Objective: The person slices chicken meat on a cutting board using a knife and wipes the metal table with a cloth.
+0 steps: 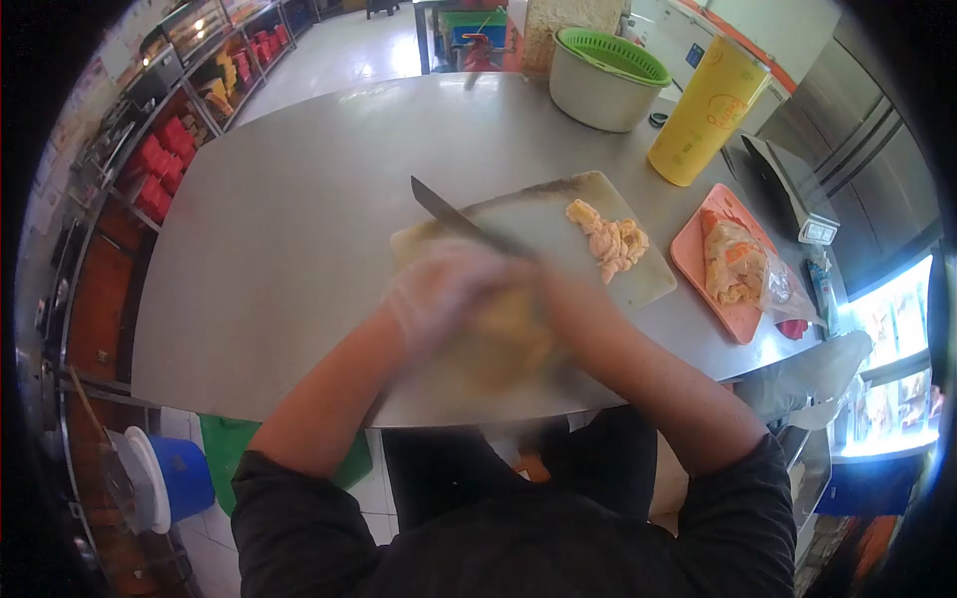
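Both hands meet over a pale cutting board (638,276) on the steel table. My right hand (530,274) closes around the handle end of a knife (454,216), whose dark blade points to the far left. My left hand (447,291), in a clear plastic glove, lies close beside it; motion blur hides its fingers. Below the hands is a smeared pale yellow mass (508,344), too blurred to name. Pale pinkish-yellow pieces that look like raw meat or fat (610,239) lie in a heap on the board's right side.
To the right, a pink tray (688,261) bears a plastic bag of pale orange pieces (736,261). Behind stand a yellow cylinder (706,115), a white tub (598,95) with a green basket (613,52), and a scale (793,189). A steel table (249,249) extends left.
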Motion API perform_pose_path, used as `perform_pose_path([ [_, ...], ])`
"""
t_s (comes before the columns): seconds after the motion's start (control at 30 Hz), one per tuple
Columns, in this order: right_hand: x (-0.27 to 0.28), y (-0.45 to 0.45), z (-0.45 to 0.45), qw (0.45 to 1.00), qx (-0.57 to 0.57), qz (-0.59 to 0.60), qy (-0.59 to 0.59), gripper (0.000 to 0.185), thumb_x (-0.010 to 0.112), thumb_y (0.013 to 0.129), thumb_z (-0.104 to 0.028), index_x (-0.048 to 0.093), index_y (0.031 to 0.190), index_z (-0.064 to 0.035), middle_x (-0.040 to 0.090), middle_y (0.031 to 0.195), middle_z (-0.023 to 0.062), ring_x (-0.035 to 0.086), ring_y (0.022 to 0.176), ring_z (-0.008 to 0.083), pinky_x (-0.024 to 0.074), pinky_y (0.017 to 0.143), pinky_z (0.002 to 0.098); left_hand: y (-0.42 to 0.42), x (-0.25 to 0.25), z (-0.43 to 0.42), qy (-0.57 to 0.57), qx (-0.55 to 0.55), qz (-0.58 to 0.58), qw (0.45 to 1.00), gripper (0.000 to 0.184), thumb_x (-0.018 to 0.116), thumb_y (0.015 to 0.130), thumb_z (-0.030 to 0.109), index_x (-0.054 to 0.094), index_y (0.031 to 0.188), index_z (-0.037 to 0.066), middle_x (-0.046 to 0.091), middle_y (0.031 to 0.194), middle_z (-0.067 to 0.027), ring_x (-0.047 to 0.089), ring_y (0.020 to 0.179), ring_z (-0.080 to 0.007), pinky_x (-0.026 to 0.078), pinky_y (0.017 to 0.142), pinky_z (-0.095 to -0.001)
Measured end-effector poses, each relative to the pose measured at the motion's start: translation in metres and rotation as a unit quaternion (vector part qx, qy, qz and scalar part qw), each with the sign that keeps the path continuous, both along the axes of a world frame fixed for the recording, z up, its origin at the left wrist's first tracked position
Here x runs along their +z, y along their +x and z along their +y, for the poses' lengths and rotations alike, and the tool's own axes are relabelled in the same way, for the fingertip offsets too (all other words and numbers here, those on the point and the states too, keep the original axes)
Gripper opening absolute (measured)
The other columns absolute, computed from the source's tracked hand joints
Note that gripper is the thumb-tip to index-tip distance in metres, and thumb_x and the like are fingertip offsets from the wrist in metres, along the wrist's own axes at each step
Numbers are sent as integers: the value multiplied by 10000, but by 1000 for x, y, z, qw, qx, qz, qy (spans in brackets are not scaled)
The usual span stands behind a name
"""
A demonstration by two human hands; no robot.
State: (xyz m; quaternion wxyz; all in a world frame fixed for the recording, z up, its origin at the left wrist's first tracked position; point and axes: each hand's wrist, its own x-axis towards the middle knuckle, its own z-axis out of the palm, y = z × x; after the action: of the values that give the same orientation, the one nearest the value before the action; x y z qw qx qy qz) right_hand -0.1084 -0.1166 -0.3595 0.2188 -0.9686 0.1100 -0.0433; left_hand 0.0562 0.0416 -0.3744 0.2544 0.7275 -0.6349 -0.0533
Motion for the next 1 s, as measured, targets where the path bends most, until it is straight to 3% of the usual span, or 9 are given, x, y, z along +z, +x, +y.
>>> perform_pose_path([
  [0.1, -6, -14, -4, 1000, -3, 21, 9, 186, 494, 1040, -139, 467, 1125, 25, 705, 919, 292, 698, 886, 495, 537, 780, 585, 1, -9, 0, -2, 4, 49, 999, 221, 641, 981, 244, 739, 1146, 134, 723, 1098, -136, 689, 1049, -360, 558, 908, -474],
  [0.17, -4, -34, -5, 999, 8, 40, 0, 211, 497, 1052, -169, 463, 1129, 24, 704, 918, 290, 698, 874, 496, 534, 778, 588, 0, -10, 0, -24, 16, 7, 1000, 224, 652, 962, 246, 734, 1130, 122, 722, 1077, -142, 691, 1047, -361, 560, 902, -478],
  [0.2, 8, -49, -1, 994, -20, 108, -18, 232, 498, 1062, -200, 460, 1126, 20, 702, 921, 291, 698, 866, 495, 535, 770, 588, 0, -10, 1, -33, 22, -5, 999, 225, 655, 956, 246, 732, 1125, 118, 722, 1070, -144, 692, 1046, -361, 560, 900, -479],
  [0.23, 17, -63, 4, 983, -46, 174, -36, 255, 499, 1071, -231, 457, 1124, 15, 701, 923, 293, 698, 858, 494, 537, 762, 588, 1, -10, 0, -4, 42, 19, 999, 229, 661, 943, 252, 728, 1107, 107, 719, 1057, -153, 693, 1036, -366, 561, 892, -484],
  [0.4, 31, -121, 25, 963, -117, 238, -52, 247, 499, 1076, -237, 448, 1096, 4, 697, 884, 295, 697, 826, 499, 542, 722, 596, 0, -15, 1, 23, 121, 150, 981, 228, 658, 919, 264, 713, 1044, 81, 713, 1039, -175, 699, 993, -391, 565, 862, -500],
  [0.6, 35, -150, 33, 957, -134, 247, -67, 245, 493, 1080, -234, 447, 1085, 7, 691, 809, 289, 698, 777, 506, 551, 706, 603, -4, -5, -5, 56, 108, 3, 993, 196, 640, 923, 247, 698, 992, 73, 720, 1023, -176, 711, 955, -399, 576, 842, -501],
  [0.8, 35, -121, 34, 951, -142, 267, -66, 237, 477, 1085, -223, 452, 1089, 12, 693, 847, 297, 698, 818, 511, 549, 734, 608, -7, 15, -4, 150, 20, -97, 984, 211, 612, 931, 200, 712, 1090, 104, 733, 1043, -166, 731, 983, -363, 597, 870, -481],
  [0.87, 31, -103, 31, 949, -146, 272, -66, 232, 472, 1086, -219, 453, 1091, 12, 694, 864, 299, 698, 837, 511, 547, 744, 608, -7, -6, -1, -14, -46, -81, 996, 252, 602, 924, 167, 705, 1149, 117, 733, 1046, -171, 732, 984, -361, 604, 864, -471],
  [1.0, 24, -65, 19, 976, -74, 200, -51, 210, 480, 1075, -198, 462, 1105, 8, 697, 894, 296, 698, 863, 503, 541, 766, 600, -24, -10, -2, -46, -73, -104, 991, 263, 605, 909, 154, 702, 1150, 116, 734, 1046, -170, 731, 985, -362, 606, 856, -470],
])
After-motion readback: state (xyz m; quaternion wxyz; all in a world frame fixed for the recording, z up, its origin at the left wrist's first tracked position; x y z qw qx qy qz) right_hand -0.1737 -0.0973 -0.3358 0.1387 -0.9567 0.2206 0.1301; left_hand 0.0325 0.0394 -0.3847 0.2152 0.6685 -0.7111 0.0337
